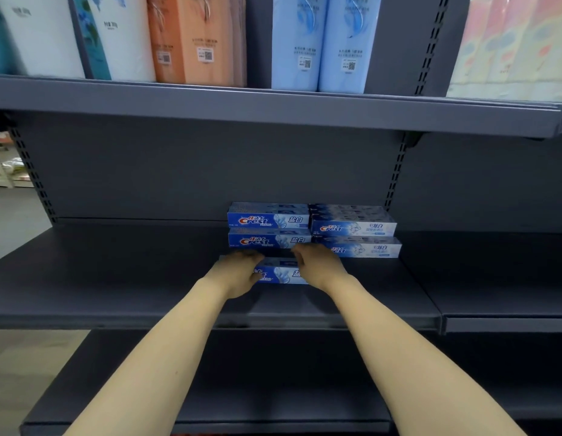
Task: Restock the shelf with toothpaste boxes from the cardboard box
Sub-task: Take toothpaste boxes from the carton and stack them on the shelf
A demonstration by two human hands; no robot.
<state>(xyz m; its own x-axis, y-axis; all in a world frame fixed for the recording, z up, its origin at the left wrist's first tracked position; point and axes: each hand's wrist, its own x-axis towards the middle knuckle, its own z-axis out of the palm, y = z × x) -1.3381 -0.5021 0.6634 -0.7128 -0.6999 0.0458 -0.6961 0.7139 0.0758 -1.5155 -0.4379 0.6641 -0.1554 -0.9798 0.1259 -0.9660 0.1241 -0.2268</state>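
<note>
A blue and white Crest toothpaste box lies flat on the dark grey middle shelf. My left hand grips its left end and my right hand grips its right end, fingers curled over the top. Directly behind it stand two stacked Crest boxes. To their right is a second stack of paler Crest boxes. The cardboard box is out of view.
The upper shelf carries tall packs in white, orange and light blue, plus pastel packs at the far right. A lower shelf lies under my forearms. Another bay adjoins on the right; an aisle floor shows at the left.
</note>
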